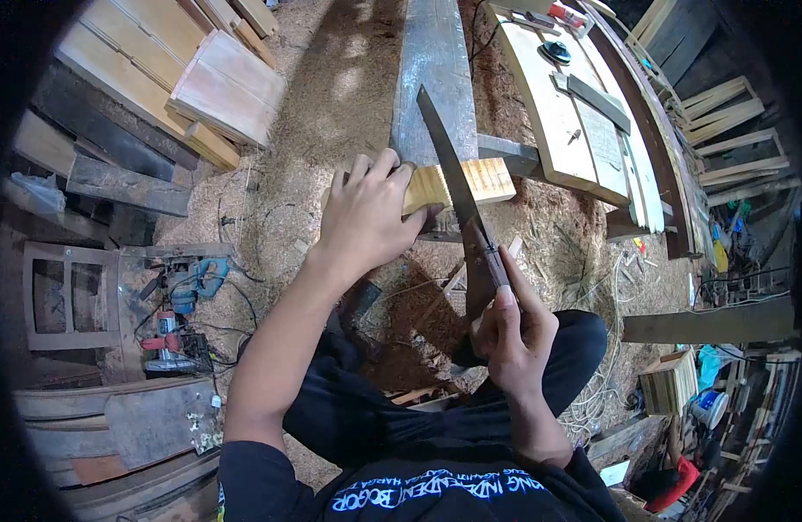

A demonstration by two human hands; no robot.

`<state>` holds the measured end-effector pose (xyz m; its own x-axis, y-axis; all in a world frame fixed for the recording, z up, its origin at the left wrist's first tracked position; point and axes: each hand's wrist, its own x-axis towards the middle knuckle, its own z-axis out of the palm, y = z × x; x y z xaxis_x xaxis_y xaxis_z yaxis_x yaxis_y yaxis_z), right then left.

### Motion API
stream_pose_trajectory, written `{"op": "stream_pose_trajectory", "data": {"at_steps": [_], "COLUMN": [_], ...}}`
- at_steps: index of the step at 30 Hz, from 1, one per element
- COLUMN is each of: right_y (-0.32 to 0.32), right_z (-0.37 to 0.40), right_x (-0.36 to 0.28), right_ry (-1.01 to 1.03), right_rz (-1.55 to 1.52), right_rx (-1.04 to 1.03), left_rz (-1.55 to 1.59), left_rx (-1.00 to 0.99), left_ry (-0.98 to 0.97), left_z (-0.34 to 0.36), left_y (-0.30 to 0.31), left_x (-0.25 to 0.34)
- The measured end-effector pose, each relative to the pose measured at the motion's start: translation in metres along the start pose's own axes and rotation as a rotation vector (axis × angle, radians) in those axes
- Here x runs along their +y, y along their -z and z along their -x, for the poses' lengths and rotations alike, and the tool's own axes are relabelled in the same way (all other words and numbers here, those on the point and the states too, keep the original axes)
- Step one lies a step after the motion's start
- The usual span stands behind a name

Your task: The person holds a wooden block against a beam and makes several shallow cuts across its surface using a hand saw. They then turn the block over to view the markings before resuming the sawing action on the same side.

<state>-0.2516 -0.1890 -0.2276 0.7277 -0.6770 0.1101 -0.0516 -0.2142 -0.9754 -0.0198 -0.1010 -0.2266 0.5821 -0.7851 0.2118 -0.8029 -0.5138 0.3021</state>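
Note:
My right hand (516,335) is closed around the handle of a handsaw (451,165), its index finger stretched along the side. The long dark blade points away from me and crosses over a short wooden block (488,179). That block lies crosswise on the near end of a narrow dark bench (434,70). My left hand (370,209) grips the block's left part, thumb on the near side and fingers over the top. The saw's toothed edge lies across the block just right of my left thumb.
Right of the bench, a pale board (557,130) carries a black round disc (556,52) and other small items. At left, a blue power tool (201,283) with cables sits near a wooden frame (70,296). Wood panels (231,83) stand far left. Shavings cover the floor (322,96).

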Motion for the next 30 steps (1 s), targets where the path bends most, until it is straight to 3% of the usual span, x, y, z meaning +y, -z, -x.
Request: {"op": "stream_pose_trajectory", "data": {"at_steps": [6, 8, 12, 14, 15, 18, 19, 22, 26, 27, 30], "right_y": [-0.002, -0.002, -0.002, 0.005, 0.006, 0.007, 0.003, -0.002, 0.007, 0.006, 0.006], "right_z": [-0.003, -0.005, 0.003, 0.01, 0.018, 0.019, 0.008, -0.004, 0.016, 0.024, 0.018], "right_x": [-0.027, -0.026, -0.03, -0.04, -0.047, -0.053, -0.049, -0.052, -0.054, -0.059, -0.063], "right_ry": [-0.136, -0.046, -0.052, 0.028, -0.145, -0.267, -0.092, -0.219, -0.13, -0.253, -0.35], "right_rz": [0.033, 0.114, 0.131, 0.294, 0.183, 0.159, 0.256, 0.221, 0.309, 0.249, 0.127], "right_rx": [-0.033, -0.066, -0.085, -0.11, -0.107, -0.08, -0.083, -0.094, -0.092, -0.082, -0.025], "left_rz": [0.024, 0.05, 0.062, 0.077, 0.082, 0.071, 0.079, 0.094, 0.106, 0.108, 0.117], "left_rx": [0.024, 0.067, -0.01, 0.073, 0.07, 0.07, 0.054, 0.02, 0.031, 0.031, 0.024], "left_ry": [-0.003, -0.011, 0.046, 0.017, 0.017, -0.012, -0.012, -0.013, -0.004, 0.001, -0.035], "left_z": [0.001, 0.002, 0.001, 0.001, 0.0, -0.001, -0.001, -0.002, -0.002, -0.002, -0.003], "left_y": [0.0, -0.001, 0.003, -0.002, -0.003, -0.002, -0.001, 0.003, 0.0, -0.001, -0.002], "left_x": [-0.002, -0.003, 0.0, -0.002, -0.003, -0.004, -0.004, -0.003, -0.004, -0.006, -0.006]}}
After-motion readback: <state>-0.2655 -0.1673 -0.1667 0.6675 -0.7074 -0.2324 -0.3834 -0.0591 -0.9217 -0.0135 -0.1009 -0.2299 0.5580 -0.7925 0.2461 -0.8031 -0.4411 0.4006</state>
